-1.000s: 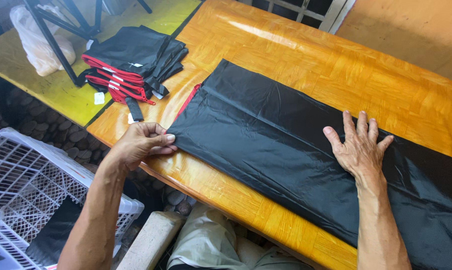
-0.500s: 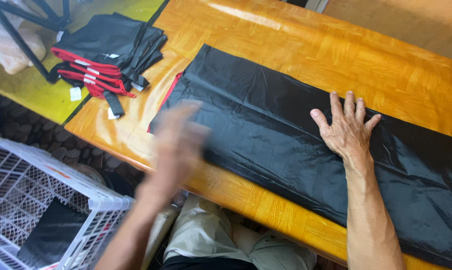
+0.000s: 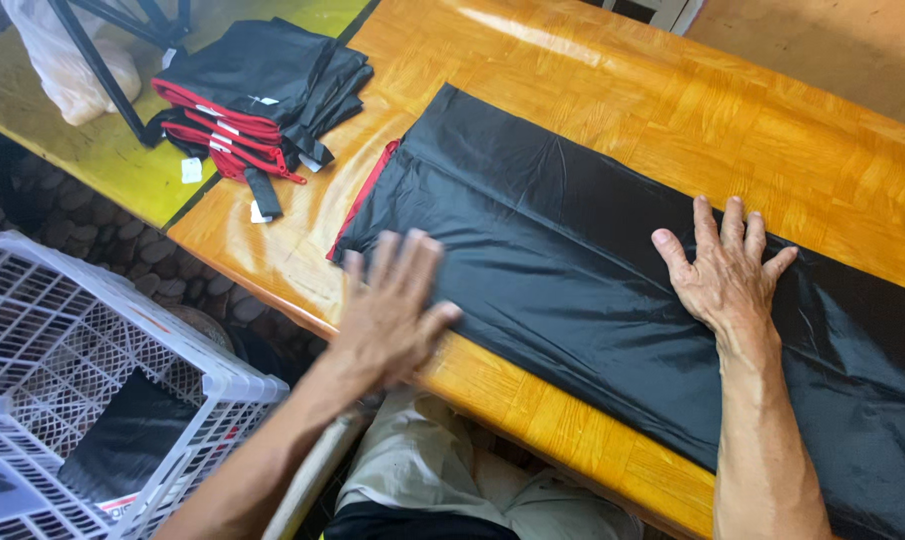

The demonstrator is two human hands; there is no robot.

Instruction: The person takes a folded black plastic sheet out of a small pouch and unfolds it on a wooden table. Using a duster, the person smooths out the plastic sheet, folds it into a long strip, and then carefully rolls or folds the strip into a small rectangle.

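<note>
A long black fabric piece (image 3: 572, 250) with a red edge at its left end lies folded flat on the orange wooden table (image 3: 772, 130). My right hand (image 3: 724, 270) rests flat on the fabric, fingers spread, pressing it down. My left hand (image 3: 387, 305) hovers open and blurred over the fabric's near left corner at the table's front edge; whether it touches the cloth I cannot tell. Neither hand grips anything.
A stack of folded black-and-red fabric pieces (image 3: 257, 95) lies at the table's far left corner. A white plastic crate (image 3: 82, 400) holding dark cloth stands on the floor at lower left. Black metal legs (image 3: 102, 60) and a pale bag (image 3: 62, 60) sit on a yellow-green surface.
My left hand lifted off the fabric's left end, swung through the air and now comes down open over its near left corner. My right hand stayed pressed on the fabric.
</note>
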